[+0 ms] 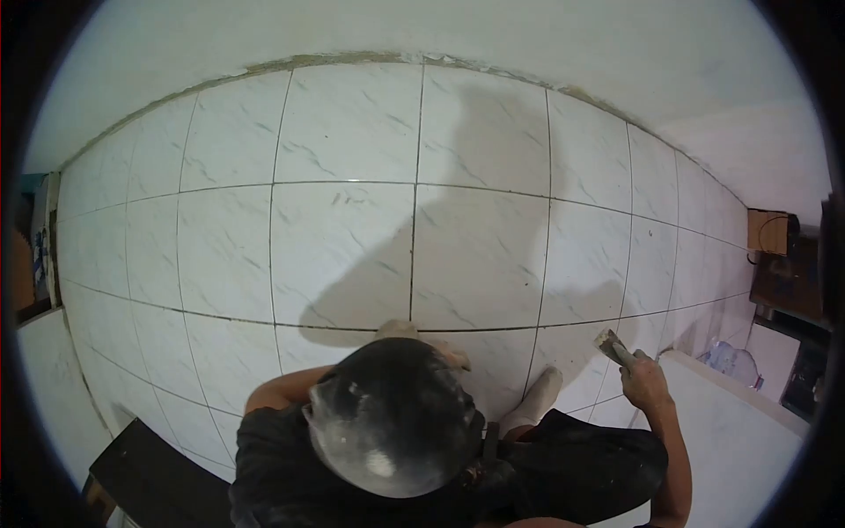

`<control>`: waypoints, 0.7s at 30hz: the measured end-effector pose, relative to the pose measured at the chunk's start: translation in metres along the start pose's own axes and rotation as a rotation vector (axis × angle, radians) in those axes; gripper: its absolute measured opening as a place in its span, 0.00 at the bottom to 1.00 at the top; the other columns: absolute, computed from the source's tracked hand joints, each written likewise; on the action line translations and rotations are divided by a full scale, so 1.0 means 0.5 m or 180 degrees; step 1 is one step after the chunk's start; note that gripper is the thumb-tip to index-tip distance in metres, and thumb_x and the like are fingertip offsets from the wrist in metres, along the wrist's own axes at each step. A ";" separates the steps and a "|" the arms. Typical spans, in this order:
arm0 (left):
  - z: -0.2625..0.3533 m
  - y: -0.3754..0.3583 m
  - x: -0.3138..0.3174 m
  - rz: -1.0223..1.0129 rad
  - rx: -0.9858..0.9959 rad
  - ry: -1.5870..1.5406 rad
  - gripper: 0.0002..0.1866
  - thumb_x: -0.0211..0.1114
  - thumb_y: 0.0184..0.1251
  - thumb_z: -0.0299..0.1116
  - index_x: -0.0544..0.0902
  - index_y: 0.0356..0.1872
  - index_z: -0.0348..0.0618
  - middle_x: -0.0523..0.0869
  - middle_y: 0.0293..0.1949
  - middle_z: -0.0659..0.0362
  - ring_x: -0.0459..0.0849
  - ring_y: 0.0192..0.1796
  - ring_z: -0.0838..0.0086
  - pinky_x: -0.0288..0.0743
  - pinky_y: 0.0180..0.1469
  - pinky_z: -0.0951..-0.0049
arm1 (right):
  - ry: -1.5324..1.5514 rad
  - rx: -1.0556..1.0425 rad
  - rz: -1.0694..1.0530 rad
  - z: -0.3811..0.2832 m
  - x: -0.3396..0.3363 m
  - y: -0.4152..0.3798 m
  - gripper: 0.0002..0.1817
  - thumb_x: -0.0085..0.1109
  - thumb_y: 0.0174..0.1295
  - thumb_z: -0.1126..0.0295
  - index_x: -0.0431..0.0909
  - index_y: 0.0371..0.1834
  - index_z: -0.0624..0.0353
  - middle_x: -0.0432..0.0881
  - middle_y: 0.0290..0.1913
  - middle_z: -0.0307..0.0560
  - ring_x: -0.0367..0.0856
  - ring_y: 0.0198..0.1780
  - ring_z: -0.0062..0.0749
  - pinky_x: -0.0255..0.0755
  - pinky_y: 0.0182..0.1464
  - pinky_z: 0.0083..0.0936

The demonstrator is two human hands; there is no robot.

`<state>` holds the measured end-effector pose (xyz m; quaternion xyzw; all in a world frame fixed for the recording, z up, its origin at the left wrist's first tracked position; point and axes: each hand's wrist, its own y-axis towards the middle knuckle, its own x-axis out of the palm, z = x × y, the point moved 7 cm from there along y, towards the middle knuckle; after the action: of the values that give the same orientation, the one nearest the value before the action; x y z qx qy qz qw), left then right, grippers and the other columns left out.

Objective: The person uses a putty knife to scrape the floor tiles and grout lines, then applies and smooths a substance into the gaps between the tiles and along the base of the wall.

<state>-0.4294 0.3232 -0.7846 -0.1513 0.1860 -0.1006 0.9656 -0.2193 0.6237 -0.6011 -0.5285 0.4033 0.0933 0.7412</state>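
In our right hand (pixel 645 380) we hold a scraper (pixel 611 345). Our fingers are closed around its handle, and the blade points up and away to the left, with pale, rough stuff on it. The hand is held out to our right, above the tiled floor (pixel 480 251) in this view and well apart from our body.

As far as we can make out, the round black thing in front of our chest is a bowl (pixel 392 421). It has whitish smears and powder over it, with the brightest patch near its lower edge. Our left forearm (pixel 286 388) reaches in from the side and goes out of sight behind it. Our left hand is hidden there, so we cannot tell how far it is open or how it grips.

Past the top edge of the bowl shows the pale tip of our left foot (pixel 396 329). Our right foot (pixel 540 392), also in a pale covering, points forward to the right of the bowl. Our shadow (pixel 480 229) falls across the white tiles, which have grey streaks and dark joints.

Ahead, the floor meets a pale wall (pixel 387 26) along a rough, brownish edge. Far to the right are a cardboard box (pixel 768 232) and a clear plastic thing (pixel 732 362). A flat black panel (pixel 158 473) lies at the lower left.
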 end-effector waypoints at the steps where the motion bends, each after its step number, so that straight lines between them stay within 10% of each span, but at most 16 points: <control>1: 0.011 0.007 -0.006 0.0020 0.0087 -0.0040 0.16 0.58 0.68 0.38 0.82 0.52 0.44 0.85 0.50 0.51 0.82 0.54 0.54 0.74 0.57 0.56 | -0.0042 0.0029 0.0066 -0.009 -0.025 -0.007 0.24 0.56 0.62 0.69 0.75 0.64 0.53 0.80 0.38 0.61 0.82 0.40 0.58 0.77 0.45 0.49; 13: 0.000 0.086 -0.186 0.0759 0.0934 -0.0729 0.11 0.58 0.69 0.31 0.83 0.47 0.41 0.86 0.47 0.50 0.82 0.52 0.53 0.74 0.56 0.58 | -0.0409 0.0047 0.0250 -0.180 -0.319 0.048 0.28 0.56 0.62 0.72 0.70 0.69 0.53 0.78 0.34 0.64 0.79 0.40 0.61 0.72 0.45 0.50; 21: 0.069 -0.116 -0.430 0.1627 0.0943 -0.0264 0.10 0.58 0.68 0.30 0.83 0.45 0.38 0.85 0.45 0.49 0.82 0.51 0.52 0.75 0.54 0.60 | -0.0523 -0.0632 0.0130 -0.293 -0.334 0.229 0.28 0.52 0.63 0.74 0.68 0.70 0.55 0.78 0.36 0.64 0.80 0.39 0.60 0.73 0.45 0.49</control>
<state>-0.6197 0.3314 -0.6644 0.0391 0.1618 0.1261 0.9780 -0.4668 0.5946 -0.5828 -0.5815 0.3407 0.1907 0.7137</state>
